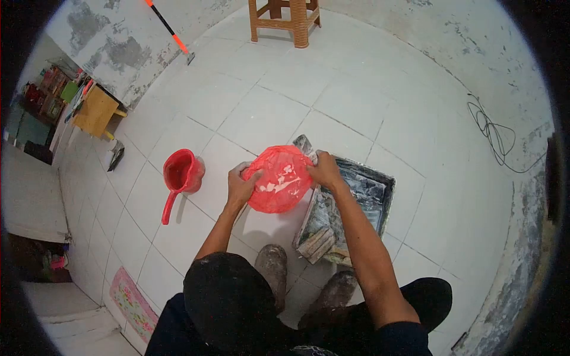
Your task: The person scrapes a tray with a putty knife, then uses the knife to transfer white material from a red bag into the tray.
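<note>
A: Floor was white tile [356, 107], walls patchy and scraped. The person crouched at the centre of it, boots just under the work. What was in hand?

B: A red plastic bag [279, 178], bulged and roundish, held between both hands just off the floor. Left hand [241, 185] gripped its edge at about 9 o'clock, fingers curled over the plastic. Right hand [325, 170] gripped the opposite edge at about 3 o'clock, closed on it the same way.

A: So neither hand was nearer?

B: Neither. The bag sat squarely between them, each hand touching its own side. Its wider span ran 9 to 3, hand to hand, though it was nearly round, so the axis was weak.

A: What lay beside it?

B: A grey paint tray [365, 196], smeared white, at 3 to 4 o'clock from the bag. Bag's right edge overlapped the tray's near corner; the right hand hung over that rim. At 9 o'clock, well apart from the left hand, stood a red dipper [181, 175], handle pointing toward 7.

A: Anything farther out?

B: A wooden stool [285, 21] at 12 o'clock, far off. A looped cable [493, 133] by the wall at 2. An orange-handled tool [169, 29] leaned at 11.

A: Bag's contents?

B: Could not tell; pale glints on the plastic only.
</note>
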A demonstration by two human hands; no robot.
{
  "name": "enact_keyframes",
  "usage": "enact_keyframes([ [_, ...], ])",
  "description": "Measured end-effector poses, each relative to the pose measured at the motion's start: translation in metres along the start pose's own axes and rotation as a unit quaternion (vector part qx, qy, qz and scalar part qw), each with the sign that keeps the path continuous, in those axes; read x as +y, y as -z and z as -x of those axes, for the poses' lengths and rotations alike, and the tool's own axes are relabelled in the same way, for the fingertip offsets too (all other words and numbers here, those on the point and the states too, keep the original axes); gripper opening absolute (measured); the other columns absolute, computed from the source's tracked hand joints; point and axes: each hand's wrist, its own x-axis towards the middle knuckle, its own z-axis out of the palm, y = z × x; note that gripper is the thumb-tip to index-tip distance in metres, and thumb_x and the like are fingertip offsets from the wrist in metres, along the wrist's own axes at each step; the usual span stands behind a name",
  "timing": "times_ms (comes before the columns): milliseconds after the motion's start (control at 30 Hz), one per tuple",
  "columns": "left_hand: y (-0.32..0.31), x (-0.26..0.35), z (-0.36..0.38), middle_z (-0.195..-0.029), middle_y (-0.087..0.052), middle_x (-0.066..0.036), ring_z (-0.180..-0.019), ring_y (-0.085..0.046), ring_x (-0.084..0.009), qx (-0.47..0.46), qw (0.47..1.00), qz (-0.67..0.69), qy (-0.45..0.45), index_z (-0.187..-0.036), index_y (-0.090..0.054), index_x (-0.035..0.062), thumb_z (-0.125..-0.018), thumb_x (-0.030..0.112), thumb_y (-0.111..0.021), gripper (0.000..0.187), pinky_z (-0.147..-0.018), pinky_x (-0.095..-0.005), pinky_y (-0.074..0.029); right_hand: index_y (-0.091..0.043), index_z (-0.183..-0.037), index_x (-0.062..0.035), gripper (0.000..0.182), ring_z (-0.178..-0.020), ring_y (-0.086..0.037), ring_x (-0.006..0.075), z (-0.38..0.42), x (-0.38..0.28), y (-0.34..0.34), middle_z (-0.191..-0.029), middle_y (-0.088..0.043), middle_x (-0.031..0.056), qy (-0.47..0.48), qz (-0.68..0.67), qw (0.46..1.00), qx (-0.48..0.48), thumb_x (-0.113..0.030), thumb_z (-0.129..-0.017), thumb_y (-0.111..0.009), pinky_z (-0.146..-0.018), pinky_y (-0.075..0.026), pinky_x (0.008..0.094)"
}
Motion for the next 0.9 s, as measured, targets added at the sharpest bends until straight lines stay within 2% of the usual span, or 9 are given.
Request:
enact_keyframes([
  [133, 0.005, -0.008, 0.007, -0.100, -0.073, -0.015, -0.092, -0.068, -0.0204, -0.002, 0.997, 0.077, 0.020, -0.112, -0.066, -0.0028, -0.081, 0.020, -0.082, 0.042, -0.086, -0.0339, -0.054, -0.063, -0.111, 0.0064, 0.055, -0.105, -0.066, 0.0455, 0.006, 0.001, -0.008, -0.109, -0.067, 0.0311, 0.000, -0.025, 0.999, 0.020, -0.033, -0.075, -0.076, -0.092, -0.054, 0.0505],
  [233, 0.010, -0.045, 0.008, -0.110, -0.070, -0.017, -0.102, -0.068, -0.0253, -0.027, 0.988, -0.151, 0.034, -0.126, -0.059, -0.0040, -0.077, 0.030, -0.086, 0.065, -0.094, -0.0367, -0.053, -0.064, -0.111, 0.0065, 0.057, -0.106, -0.066, 0.0452, 0.005, 0.001, -0.008, -0.111, -0.067, 0.0314, 0.014, -0.004, 1.000, -0.019, -0.034, -0.073, -0.077, -0.092, -0.054, 0.0494],
  [300, 0.007, -0.068, 0.007, -0.115, -0.069, -0.018, -0.108, -0.066, -0.0278, -0.006, 0.975, -0.049, 0.218, -0.135, -0.053, -0.0035, -0.073, 0.037, -0.087, 0.082, -0.097, -0.0391, -0.052, -0.063, -0.112, 0.0067, 0.059, -0.106, -0.066, 0.0450, 0.006, 0.002, -0.006, -0.112, -0.067, 0.0314, 0.019, 0.017, 0.999, -0.043, -0.034, -0.071, -0.078, -0.092, -0.054, 0.0486],
  [400, 0.013, -0.065, 0.020, -0.118, -0.068, -0.018, -0.109, -0.066, -0.0268, -0.009, 0.968, -0.049, 0.245, -0.136, -0.053, -0.0029, -0.071, 0.038, -0.087, 0.084, -0.099, -0.0384, -0.051, -0.064, -0.113, 0.0068, 0.064, -0.106, -0.067, 0.0440, 0.010, 0.006, -0.005, -0.113, -0.067, 0.0311, 0.027, -0.038, 0.997, -0.056, -0.037, -0.070, -0.081, -0.092, -0.055, 0.0469],
  [533, 0.022, -0.060, 0.025, -0.115, -0.070, -0.016, -0.107, -0.066, -0.0248, -0.082, 0.972, -0.048, 0.216, -0.132, -0.058, -0.0017, -0.074, 0.032, -0.084, 0.072, -0.098, -0.0360, -0.050, -0.065, -0.113, 0.0074, 0.066, -0.104, -0.068, 0.0419, 0.003, 0.023, -0.020, -0.110, -0.068, 0.0305, -0.005, 0.020, 0.995, -0.095, -0.037, -0.068, -0.084, -0.091, -0.055, 0.0456],
  [600, 0.023, -0.040, 0.025, -0.100, -0.070, -0.007, -0.095, -0.064, -0.0198, -0.114, 0.962, -0.009, 0.248, -0.117, -0.068, -0.0004, -0.083, 0.020, -0.071, 0.040, -0.086, -0.0340, -0.051, -0.066, -0.111, 0.0080, 0.065, -0.102, -0.069, 0.0416, 0.003, 0.024, -0.022, -0.109, -0.068, 0.0307, 0.009, -0.011, 0.997, -0.078, -0.037, -0.068, -0.085, -0.090, -0.055, 0.0457],
  [667, 0.030, -0.081, 0.018, -0.095, -0.069, -0.006, -0.089, -0.062, -0.0196, -0.077, 0.960, 0.025, 0.267, -0.112, -0.070, 0.0003, -0.084, 0.017, -0.066, 0.033, -0.082, -0.0337, -0.050, -0.068, -0.088, 0.0101, 0.051, -0.076, -0.068, 0.0304, 0.018, -0.007, 0.004, -0.083, -0.070, 0.0247, 0.027, -0.206, 0.977, -0.046, -0.033, -0.067, -0.085, -0.072, -0.055, 0.0414],
  [800, 0.031, -0.077, 0.013, -0.088, -0.065, -0.004, -0.076, -0.058, -0.0166, -0.007, 0.967, 0.065, 0.248, -0.107, -0.070, 0.0008, -0.086, 0.010, -0.055, 0.027, -0.070, -0.0309, -0.047, -0.067, -0.094, 0.0103, 0.053, -0.077, -0.064, 0.0259, 0.010, -0.039, 0.036, -0.085, -0.068, 0.0244, 0.085, -0.170, 0.979, -0.069, -0.033, -0.068, -0.084, -0.074, -0.054, 0.0414],
  [900, 0.029, -0.061, 0.012, -0.084, -0.063, -0.003, -0.074, -0.057, -0.0133, -0.032, 0.979, 0.067, 0.188, -0.108, -0.069, 0.0005, -0.085, 0.006, -0.054, 0.028, -0.067, -0.0282, -0.045, -0.067, -0.102, 0.0078, 0.051, -0.100, -0.066, 0.0442, 0.012, -0.057, 0.047, -0.108, -0.067, 0.0301, 0.071, -0.069, 0.995, -0.017, -0.032, -0.074, -0.079, -0.086, -0.055, 0.0479],
])
